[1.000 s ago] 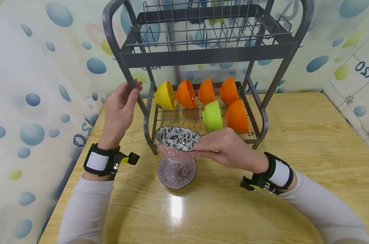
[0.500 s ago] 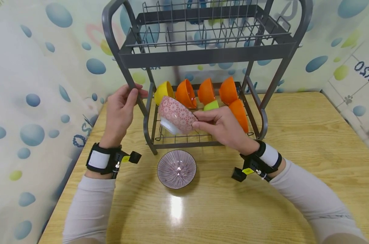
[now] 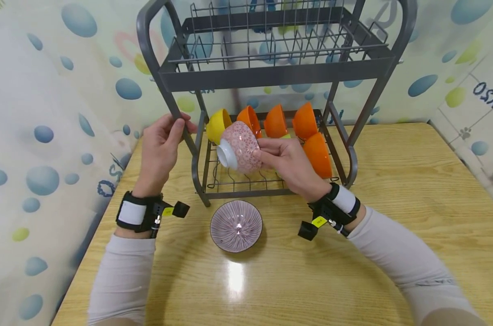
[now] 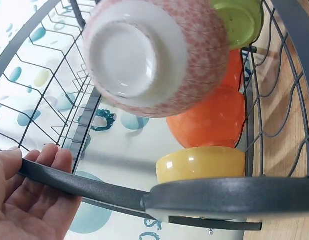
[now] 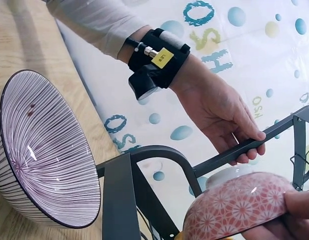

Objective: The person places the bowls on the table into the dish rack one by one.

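Observation:
In the head view my right hand (image 3: 289,164) pinches the rim of a pink flower-patterned bowl (image 3: 241,147). The bowl is tipped on its side above the lower tier, its white foot facing left. My left hand (image 3: 161,147) grips the left front post of a dark grey dish rack (image 3: 246,194); in the left wrist view thumb and fingers (image 4: 58,162) curl round that post. A purple-striped bowl (image 3: 236,226) stands on the table in front of the rack. Behind the pink bowl, a lime green bowl (image 4: 239,22) is mostly hidden in the head view.
Along the back of the lower tier, a yellow bowl (image 3: 218,126) and several orange bowls (image 3: 276,121) lean on their sides. Another orange bowl (image 3: 317,155) leans at the front right. The rack's wire upper tier (image 3: 275,74) overhangs them. A patterned wall stands behind.
The pink bowl has risen from above the striped bowl into the lower tier, tipping from upright onto its side. My left fingers have closed round the post.

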`<action>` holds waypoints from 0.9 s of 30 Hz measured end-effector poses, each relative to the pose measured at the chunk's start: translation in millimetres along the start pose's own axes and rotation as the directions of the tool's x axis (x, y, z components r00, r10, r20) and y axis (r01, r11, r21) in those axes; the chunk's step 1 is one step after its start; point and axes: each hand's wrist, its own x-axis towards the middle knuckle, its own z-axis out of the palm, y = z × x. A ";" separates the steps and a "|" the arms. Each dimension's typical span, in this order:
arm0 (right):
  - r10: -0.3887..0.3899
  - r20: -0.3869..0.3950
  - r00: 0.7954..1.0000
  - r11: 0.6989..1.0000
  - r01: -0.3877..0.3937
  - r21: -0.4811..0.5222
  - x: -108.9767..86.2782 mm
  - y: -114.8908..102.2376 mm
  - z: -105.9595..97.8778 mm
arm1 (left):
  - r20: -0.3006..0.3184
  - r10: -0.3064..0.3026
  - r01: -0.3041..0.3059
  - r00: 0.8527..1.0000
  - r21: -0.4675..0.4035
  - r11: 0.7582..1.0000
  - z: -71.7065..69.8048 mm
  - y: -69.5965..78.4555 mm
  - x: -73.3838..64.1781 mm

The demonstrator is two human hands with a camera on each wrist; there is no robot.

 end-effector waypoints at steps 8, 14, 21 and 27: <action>0.090 -0.060 0.994 0.996 -0.091 -0.009 2.7 6.5 3.5 | 0.004 -0.011 0.011 1.000 -0.012 1.000 -0.7 0.5 -0.2; 0.131 -0.108 0.986 0.989 -0.137 -0.052 3.5 9.3 6.7 | 0.018 -0.027 0.028 0.999 -0.035 0.999 -1.9 2.4 -0.3; 0.155 -0.127 0.980 0.979 -0.169 -0.114 4.4 14.3 10.0 | 0.015 -0.033 0.033 0.999 -0.051 0.998 -2.2 3.3 -0.8; 0.136 -0.167 0.977 0.969 -0.166 -0.183 4.4 16.9 13.1 | 0.017 -0.033 0.033 0.999 -0.030 0.999 -2.4 3.3 -1.0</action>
